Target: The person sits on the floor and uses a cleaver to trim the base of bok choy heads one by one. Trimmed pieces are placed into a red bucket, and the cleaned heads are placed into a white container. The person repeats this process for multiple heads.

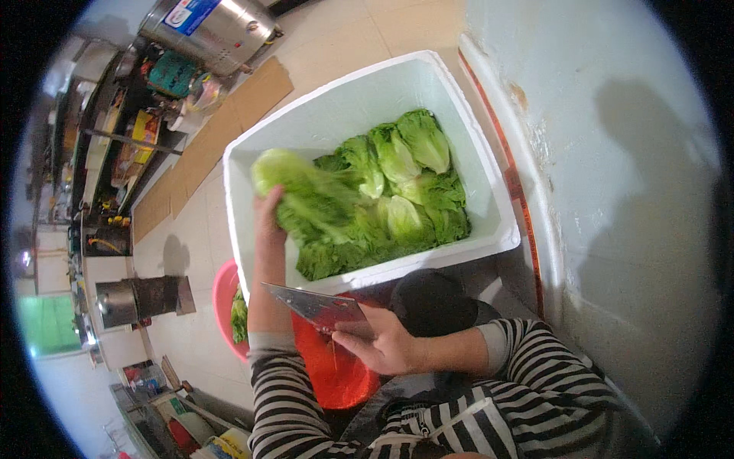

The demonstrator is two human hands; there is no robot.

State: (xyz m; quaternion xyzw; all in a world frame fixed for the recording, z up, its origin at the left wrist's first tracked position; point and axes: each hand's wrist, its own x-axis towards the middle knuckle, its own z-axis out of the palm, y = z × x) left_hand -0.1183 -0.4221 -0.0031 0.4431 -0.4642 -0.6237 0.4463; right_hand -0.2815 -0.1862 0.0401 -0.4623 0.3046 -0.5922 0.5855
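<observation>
My left hand [268, 213] grips a head of leafy lettuce [304, 189], blurred by motion, at the left end of a white foam box [370, 282]. Several more green lettuce heads [401, 155] lie packed inside that box. Over a red basin [338, 373] between my legs, my right hand [384, 341] holds a cleaver [327, 310] by its handle end, the wide blade pointing left. Its handle is hidden in my palm. What the red basin contains is mostly covered by the blade and hand.
Left of the foam box stands a pink basin [221, 287] with lettuce leaves in it. A white foam lid [539, 229] leans along the wall at right. Flattened cardboard [229, 126], a steel cooker [218, 34] and crowded shelves line the far left.
</observation>
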